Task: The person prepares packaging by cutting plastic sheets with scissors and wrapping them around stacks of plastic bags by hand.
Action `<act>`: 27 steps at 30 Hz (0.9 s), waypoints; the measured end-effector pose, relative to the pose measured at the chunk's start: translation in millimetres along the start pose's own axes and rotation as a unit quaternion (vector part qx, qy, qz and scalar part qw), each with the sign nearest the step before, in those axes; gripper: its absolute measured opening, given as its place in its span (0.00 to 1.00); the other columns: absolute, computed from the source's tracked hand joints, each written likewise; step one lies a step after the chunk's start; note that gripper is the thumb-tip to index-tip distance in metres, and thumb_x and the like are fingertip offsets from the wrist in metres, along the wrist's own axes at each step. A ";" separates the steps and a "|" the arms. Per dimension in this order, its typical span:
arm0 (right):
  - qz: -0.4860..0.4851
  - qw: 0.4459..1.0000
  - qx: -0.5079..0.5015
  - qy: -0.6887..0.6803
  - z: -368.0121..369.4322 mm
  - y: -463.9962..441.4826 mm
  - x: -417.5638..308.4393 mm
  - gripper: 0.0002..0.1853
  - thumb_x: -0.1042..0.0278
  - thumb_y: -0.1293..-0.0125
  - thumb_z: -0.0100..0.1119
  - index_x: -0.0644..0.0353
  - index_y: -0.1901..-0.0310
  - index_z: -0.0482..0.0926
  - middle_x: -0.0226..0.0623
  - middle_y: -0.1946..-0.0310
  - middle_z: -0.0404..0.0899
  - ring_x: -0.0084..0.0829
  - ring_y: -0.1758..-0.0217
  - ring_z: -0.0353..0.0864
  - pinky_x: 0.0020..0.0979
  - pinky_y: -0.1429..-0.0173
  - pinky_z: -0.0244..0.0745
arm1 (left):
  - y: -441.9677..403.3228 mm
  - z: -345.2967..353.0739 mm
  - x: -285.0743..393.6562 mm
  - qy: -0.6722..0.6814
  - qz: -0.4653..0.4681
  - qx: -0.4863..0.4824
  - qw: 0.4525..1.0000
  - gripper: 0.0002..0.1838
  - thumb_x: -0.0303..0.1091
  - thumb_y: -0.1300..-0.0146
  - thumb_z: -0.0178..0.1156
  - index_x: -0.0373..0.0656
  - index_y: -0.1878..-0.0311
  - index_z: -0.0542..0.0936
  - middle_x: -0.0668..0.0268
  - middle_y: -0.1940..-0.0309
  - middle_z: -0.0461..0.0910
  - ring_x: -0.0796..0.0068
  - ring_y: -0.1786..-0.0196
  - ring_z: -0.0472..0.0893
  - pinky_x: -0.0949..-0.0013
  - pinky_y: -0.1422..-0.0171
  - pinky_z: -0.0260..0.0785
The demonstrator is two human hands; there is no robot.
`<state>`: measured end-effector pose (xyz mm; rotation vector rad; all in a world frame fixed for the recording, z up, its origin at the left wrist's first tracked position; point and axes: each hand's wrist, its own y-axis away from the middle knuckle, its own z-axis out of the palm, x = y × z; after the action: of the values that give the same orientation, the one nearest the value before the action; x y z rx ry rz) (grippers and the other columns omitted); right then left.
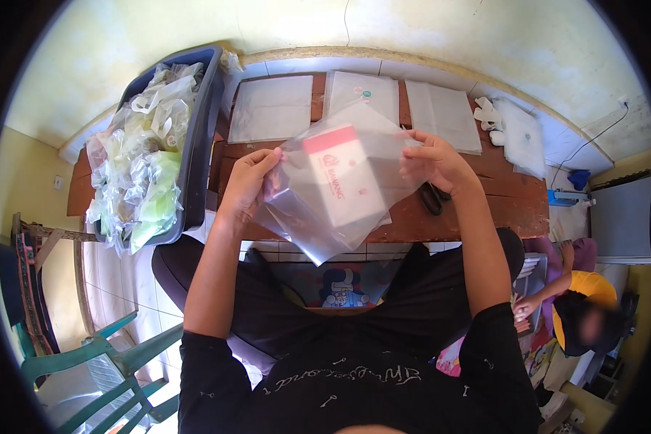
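A clear plastic bag is stretched between my two hands above the front of a brown wooden table. My left hand pinches its left corner, and my right hand grips its right side. Behind or inside the bag shows a white rectangle with a pink band and red lettering; which of the two I cannot tell. Dark scissors handles lie on the table just below my right hand.
Stacks of flat clear bags line the table's back. A dark bin of crumpled bags stands left. Another person in yellow sits at lower right. A green chair is at lower left.
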<state>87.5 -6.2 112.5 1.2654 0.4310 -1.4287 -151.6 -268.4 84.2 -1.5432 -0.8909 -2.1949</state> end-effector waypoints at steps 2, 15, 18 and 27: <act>-0.015 1.000 0.019 0.001 -1.5 -0.7 -1.1 0.16 0.70 0.34 0.61 0.62 0.45 0.75 0.33 0.65 0.82 0.24 0.66 0.83 0.27 0.59 0.79 | -2.1 -2.4 -0.8 -0.014 -0.004 -0.002 1.000 0.13 0.41 0.30 0.60 0.39 0.63 0.82 0.71 0.85 0.75 0.86 0.86 0.69 0.80 0.82 0.56; -0.431 0.863 0.182 0.192 46.0 32.1 -41.9 0.07 0.76 0.31 0.57 0.68 0.55 0.79 0.40 0.62 0.84 0.28 0.60 0.83 0.28 0.51 0.77 | 7.3 25.3 30.9 -0.180 0.252 0.026 0.951 0.07 0.26 0.40 0.69 0.38 0.58 0.85 0.67 0.64 0.84 0.79 0.61 0.80 0.76 0.53 0.71; -0.599 0.740 0.167 0.255 72.6 74.6 -60.2 0.06 0.80 0.32 0.55 0.69 0.57 0.80 0.43 0.62 0.84 0.32 0.58 0.84 0.31 0.50 0.78 | 11.6 43.7 64.0 -0.217 0.472 0.088 0.850 0.08 0.24 0.45 0.71 0.42 0.60 0.87 0.65 0.57 0.84 0.73 0.54 0.80 0.71 0.46 0.71; -0.454 0.734 -0.166 0.478 107.1 106.7 -64.0 0.06 0.74 0.42 0.63 0.59 0.63 0.85 0.39 0.67 0.86 0.37 0.63 0.85 0.32 0.58 0.79 | 0.6 20.3 36.3 -0.194 0.386 0.020 0.902 0.08 0.18 0.45 0.68 0.42 0.63 0.85 0.60 0.48 0.81 0.68 0.45 0.78 0.66 0.38 0.69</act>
<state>120.1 -96.4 245.8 1.4685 2.1564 -1.1913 -149.8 -252.3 122.5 -1.9137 -0.3010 -1.3246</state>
